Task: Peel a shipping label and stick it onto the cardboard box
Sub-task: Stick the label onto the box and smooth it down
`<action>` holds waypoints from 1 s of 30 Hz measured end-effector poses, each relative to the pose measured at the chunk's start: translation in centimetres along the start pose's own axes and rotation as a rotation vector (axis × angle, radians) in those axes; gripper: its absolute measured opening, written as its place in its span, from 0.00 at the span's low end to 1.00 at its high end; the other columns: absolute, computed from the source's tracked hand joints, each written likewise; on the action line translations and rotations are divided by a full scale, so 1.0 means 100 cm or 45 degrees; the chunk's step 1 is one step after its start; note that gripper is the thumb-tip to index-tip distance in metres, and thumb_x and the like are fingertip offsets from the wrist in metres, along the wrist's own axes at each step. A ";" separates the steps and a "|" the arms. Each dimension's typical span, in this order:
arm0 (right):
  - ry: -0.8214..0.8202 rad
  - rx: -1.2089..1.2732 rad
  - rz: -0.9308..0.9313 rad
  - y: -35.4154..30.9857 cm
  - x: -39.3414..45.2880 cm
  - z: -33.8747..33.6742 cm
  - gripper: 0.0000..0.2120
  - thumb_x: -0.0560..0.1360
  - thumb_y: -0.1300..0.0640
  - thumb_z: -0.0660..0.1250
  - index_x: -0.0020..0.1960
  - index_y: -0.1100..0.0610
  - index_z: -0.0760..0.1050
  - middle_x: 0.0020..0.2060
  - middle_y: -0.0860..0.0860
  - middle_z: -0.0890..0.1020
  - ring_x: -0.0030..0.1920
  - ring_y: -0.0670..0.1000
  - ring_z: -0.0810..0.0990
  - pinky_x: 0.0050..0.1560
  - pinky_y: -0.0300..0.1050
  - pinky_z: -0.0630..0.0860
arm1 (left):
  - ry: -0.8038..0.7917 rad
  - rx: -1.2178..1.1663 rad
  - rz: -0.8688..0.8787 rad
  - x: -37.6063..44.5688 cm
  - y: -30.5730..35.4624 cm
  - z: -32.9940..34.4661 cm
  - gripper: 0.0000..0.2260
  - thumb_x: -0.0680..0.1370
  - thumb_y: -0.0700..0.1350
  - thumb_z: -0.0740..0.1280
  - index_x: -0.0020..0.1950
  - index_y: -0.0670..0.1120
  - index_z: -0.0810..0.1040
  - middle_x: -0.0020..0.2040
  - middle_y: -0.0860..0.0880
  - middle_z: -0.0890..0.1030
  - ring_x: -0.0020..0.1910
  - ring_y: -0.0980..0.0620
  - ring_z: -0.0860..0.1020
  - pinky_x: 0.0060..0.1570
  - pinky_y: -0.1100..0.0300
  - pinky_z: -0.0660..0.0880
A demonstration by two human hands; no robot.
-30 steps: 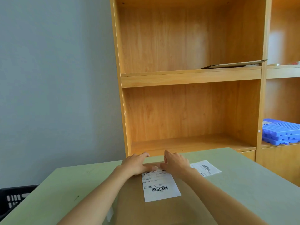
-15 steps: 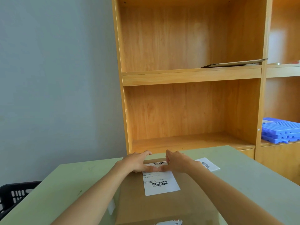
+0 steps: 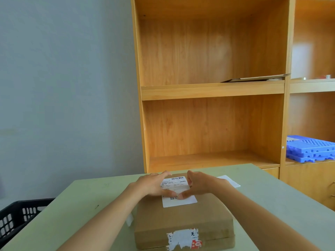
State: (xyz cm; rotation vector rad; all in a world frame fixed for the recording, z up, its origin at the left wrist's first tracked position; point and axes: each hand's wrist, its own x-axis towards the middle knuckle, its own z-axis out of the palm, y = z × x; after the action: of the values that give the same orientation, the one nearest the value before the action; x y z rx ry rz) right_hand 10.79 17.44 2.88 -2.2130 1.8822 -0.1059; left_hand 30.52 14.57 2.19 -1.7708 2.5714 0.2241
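Observation:
A brown cardboard box (image 3: 183,221) lies flat on the pale green table (image 3: 87,200). A white shipping label (image 3: 178,201) with barcodes lies on the box's far half. My left hand (image 3: 154,184) rests flat on the label's left side, its thumb pressed on the lower barcode. My right hand (image 3: 201,183) lies on the label's right side, its thumb meeting the left thumb. Neither hand holds anything. A torn old sticker (image 3: 183,239) with red marks sits on the box's near edge.
A second white sheet (image 3: 230,181) lies on the table behind my right wrist. A wooden shelf unit (image 3: 212,91) stands beyond the table, with flat cardboard (image 3: 257,79) on one shelf and blue plastic trays (image 3: 310,149) at right. A black crate (image 3: 16,218) sits at lower left.
Both hands have slid toward me along the label, from its far edge to its middle, thumbs pressing down. The camera has tilted, showing more of the box's near edge.

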 end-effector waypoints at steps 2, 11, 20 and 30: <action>-0.052 0.024 -0.034 0.001 -0.005 -0.003 0.36 0.65 0.33 0.74 0.58 0.56 0.64 0.58 0.55 0.78 0.49 0.53 0.76 0.52 0.48 0.75 | -0.027 -0.008 0.027 -0.005 0.003 -0.001 0.45 0.63 0.78 0.63 0.75 0.64 0.55 0.75 0.49 0.69 0.71 0.44 0.70 0.64 0.45 0.71; -0.014 0.115 0.001 0.003 -0.015 -0.005 0.33 0.74 0.36 0.66 0.66 0.59 0.64 0.62 0.56 0.77 0.53 0.54 0.76 0.53 0.48 0.72 | -0.100 -0.184 0.082 -0.015 0.007 -0.006 0.37 0.73 0.69 0.66 0.77 0.62 0.54 0.73 0.48 0.68 0.68 0.44 0.70 0.67 0.46 0.69; 0.660 0.154 0.328 -0.011 0.020 0.046 0.35 0.72 0.28 0.57 0.65 0.54 0.62 0.61 0.52 0.78 0.64 0.55 0.74 0.53 0.50 0.71 | 0.492 -0.305 -0.254 0.003 0.031 0.035 0.26 0.81 0.63 0.52 0.79 0.59 0.52 0.75 0.49 0.61 0.69 0.41 0.68 0.68 0.48 0.65; 0.695 0.132 0.294 -0.001 0.023 0.039 0.17 0.79 0.46 0.60 0.60 0.56 0.62 0.55 0.52 0.81 0.57 0.56 0.80 0.43 0.47 0.68 | 0.566 -0.209 -0.215 0.007 0.018 0.039 0.25 0.83 0.53 0.56 0.79 0.57 0.53 0.68 0.48 0.67 0.64 0.42 0.71 0.65 0.52 0.67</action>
State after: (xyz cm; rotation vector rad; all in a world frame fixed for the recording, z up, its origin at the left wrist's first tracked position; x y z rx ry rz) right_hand 12.03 15.73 -1.06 -2.0128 2.3199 -0.8183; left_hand 28.29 14.99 -1.51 -2.3161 2.7234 0.0410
